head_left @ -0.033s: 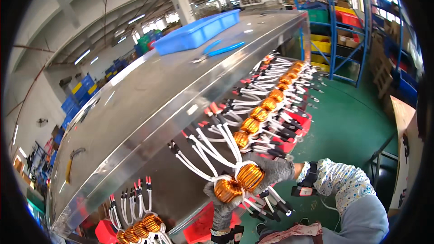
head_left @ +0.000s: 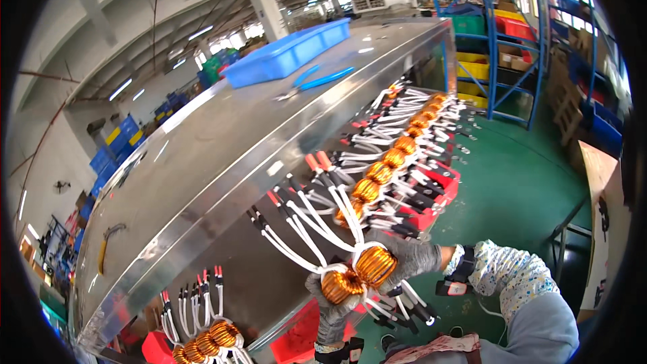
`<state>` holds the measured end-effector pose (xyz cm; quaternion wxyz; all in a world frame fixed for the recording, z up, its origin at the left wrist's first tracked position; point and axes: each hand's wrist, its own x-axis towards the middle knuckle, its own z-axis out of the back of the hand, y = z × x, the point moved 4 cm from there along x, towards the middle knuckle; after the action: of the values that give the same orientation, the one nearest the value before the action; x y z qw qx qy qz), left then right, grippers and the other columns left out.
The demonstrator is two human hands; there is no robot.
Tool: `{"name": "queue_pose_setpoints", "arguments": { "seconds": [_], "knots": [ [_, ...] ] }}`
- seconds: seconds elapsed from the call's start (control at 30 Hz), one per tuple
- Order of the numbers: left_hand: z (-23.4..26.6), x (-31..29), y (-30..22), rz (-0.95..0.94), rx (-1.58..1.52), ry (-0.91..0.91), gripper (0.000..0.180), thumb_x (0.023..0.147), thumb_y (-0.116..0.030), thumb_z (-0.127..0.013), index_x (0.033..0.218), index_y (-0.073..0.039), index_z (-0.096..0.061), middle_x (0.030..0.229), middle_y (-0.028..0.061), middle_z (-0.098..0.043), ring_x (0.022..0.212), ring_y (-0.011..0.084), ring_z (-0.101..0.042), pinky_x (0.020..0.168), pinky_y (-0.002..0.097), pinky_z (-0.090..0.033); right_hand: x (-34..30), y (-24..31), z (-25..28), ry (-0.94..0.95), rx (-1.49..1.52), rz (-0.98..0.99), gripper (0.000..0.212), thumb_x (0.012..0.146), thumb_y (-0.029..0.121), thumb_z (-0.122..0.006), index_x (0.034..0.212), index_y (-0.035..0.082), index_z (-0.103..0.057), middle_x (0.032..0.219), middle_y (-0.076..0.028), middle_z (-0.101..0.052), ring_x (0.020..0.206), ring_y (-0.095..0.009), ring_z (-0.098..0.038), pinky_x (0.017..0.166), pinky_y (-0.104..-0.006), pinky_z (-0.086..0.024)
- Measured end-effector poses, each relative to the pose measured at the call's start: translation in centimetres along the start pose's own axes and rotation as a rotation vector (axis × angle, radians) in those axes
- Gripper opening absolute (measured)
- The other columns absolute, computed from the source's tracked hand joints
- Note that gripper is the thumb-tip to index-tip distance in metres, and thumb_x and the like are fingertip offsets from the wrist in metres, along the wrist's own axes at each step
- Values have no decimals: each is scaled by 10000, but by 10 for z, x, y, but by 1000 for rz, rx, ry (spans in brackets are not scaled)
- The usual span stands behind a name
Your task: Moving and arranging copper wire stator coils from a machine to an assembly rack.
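Step in hand, as I read it: holding up one linked pair of copper coils [head_left: 364,274] with both gloved hands, maybe to place or straighten it. Pair sits above the near edge of the lower tabletop [head_left: 263,286], in the gap between the long coil row [head_left: 392,158] toward the far right end and the short coil row [head_left: 209,342] toward the left end. Left hand [head_left: 331,317] has its fingers curled around the left coil; right hand [head_left: 410,257] grips the right coil from its outer side. White leads [head_left: 344,205] fan inward over the tabletop, others hang toward the person. Next move likely calls for both coils kept level together, leads clear of the neighbouring row, then an even release.
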<state>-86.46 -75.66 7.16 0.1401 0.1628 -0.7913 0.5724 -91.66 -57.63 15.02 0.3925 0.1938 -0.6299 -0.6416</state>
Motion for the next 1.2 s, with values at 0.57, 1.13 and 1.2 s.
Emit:
{"name": "queue_pose_setpoints", "arguments": {
  "seconds": [0.57,1.13,1.2],
  "knots": [
    [-377,-71,92,359,-223,824,719,479,-88,-846,1098,-2,-491,911,174,-593,711,244,-627,582,356,-551,-416,90,96,-828,-446,65,705,604,198,-836,1178,57,-452,1111,-91,-488,1051,-206,-500,912,-329,-412],
    [-733,-42,229,502,-453,1373,826,505,-137,-867,1196,-53,-422,1021,139,-593,894,254,-626,779,397,-549,-624,66,257,-1606,-299,241,904,581,170,-866,1277,80,-297,1193,-89,-485,1117,-181,-478,967,-356,-388],
    [-769,-32,241,571,-429,1378,822,515,-143,-866,1197,-49,-418,1015,135,-593,895,253,-626,783,401,-549,-640,65,287,-1660,-317,239,903,579,170,-866,1273,80,-296,1187,-90,-486,1108,-176,-480,960,-353,-393]
  ]
}}
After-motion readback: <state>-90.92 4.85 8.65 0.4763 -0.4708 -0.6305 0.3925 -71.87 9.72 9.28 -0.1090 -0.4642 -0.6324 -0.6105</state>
